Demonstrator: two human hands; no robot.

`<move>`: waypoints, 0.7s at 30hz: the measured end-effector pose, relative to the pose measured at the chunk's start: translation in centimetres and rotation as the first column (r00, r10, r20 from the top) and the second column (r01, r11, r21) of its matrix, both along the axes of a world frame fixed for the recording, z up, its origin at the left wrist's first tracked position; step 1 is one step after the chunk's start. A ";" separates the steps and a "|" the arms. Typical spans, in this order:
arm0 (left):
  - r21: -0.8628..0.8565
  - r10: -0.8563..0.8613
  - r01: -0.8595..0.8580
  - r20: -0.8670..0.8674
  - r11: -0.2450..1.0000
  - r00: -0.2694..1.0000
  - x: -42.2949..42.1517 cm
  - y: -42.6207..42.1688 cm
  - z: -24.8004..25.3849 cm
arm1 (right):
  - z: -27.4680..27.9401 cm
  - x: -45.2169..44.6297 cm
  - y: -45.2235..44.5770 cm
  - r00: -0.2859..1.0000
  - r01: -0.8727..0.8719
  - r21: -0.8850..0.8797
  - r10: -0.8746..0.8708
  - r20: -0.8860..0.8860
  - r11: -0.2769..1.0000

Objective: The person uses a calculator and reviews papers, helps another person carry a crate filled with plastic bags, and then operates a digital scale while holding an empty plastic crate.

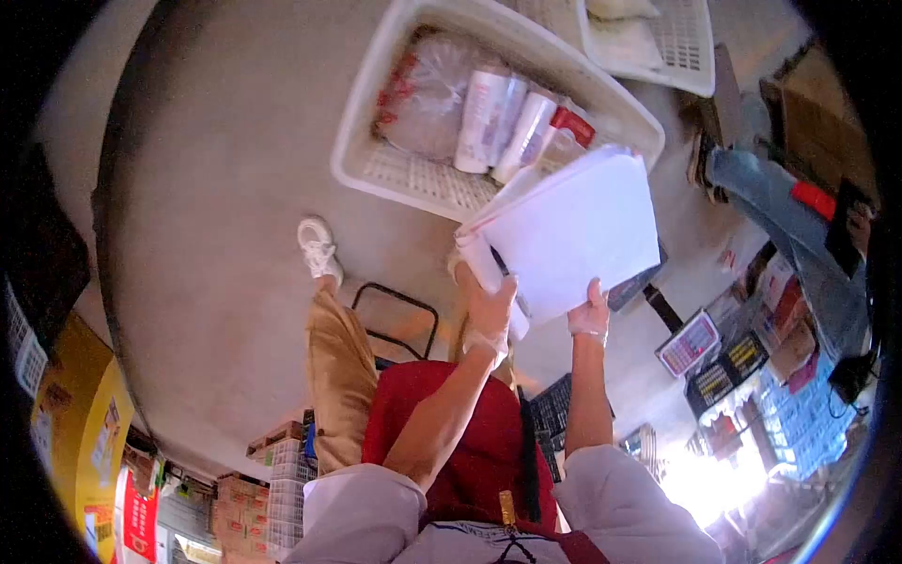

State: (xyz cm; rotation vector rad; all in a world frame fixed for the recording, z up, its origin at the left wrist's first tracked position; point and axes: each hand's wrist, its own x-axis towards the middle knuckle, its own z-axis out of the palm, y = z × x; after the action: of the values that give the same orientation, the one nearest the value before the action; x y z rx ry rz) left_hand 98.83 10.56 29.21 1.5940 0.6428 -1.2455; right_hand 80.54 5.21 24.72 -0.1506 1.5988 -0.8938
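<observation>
In front of me I hold a pad of white paper sheets (573,235), tilted, its pages folded over at the left edge. My left hand (489,305) is closed around the lower left part of the pad, and a short dark stick-like thing, perhaps a pen (498,258), shows just above its thumb. At the lower right edge, my right hand (590,310) pinches the sheets with its thumb on top. Thin see-through gloves appear to cover both hands. Beyond the pad stands a white plastic crate (352,155), partly hidden by the paper.
The crate holds a see-through bag (427,94) and several wrapped white rolls (481,117). Another white basket (691,56) stands behind. At right are a person's jeans-clad leg (770,193), a scale-like device (689,343) and a black keypad device (726,367). A black metal frame (435,324) is by my legs.
</observation>
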 end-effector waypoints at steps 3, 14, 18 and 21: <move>0.051 -0.153 0.155 -0.042 0.987 0.987 4.6 0.7 1.4 | 0.2 3.5 0.2 0.982 -0.087 -0.082 0.099 0.162 0.993; 0.118 0.032 -0.034 0.017 0.992 0.999 22.4 4.5 -9.9 | -6.8 28.0 -5.1 0.919 -0.301 -0.029 0.298 0.257 0.953; 0.140 0.033 -0.029 -0.028 0.990 0.999 22.8 6.4 -12.8 | -12.1 29.5 -5.6 0.858 -0.508 -0.012 0.507 0.088 0.861; -0.049 0.065 -0.071 -0.115 0.996 0.991 21.7 5.3 -10.7 | -11.8 28.8 -5.8 0.805 -0.589 0.045 0.591 -0.049 0.807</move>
State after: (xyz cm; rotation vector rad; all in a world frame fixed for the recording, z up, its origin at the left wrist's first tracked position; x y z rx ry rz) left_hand 120.55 15.86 18.47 1.4544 0.7240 -1.2982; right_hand 109.30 -0.59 12.90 -0.6291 1.4846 -0.3757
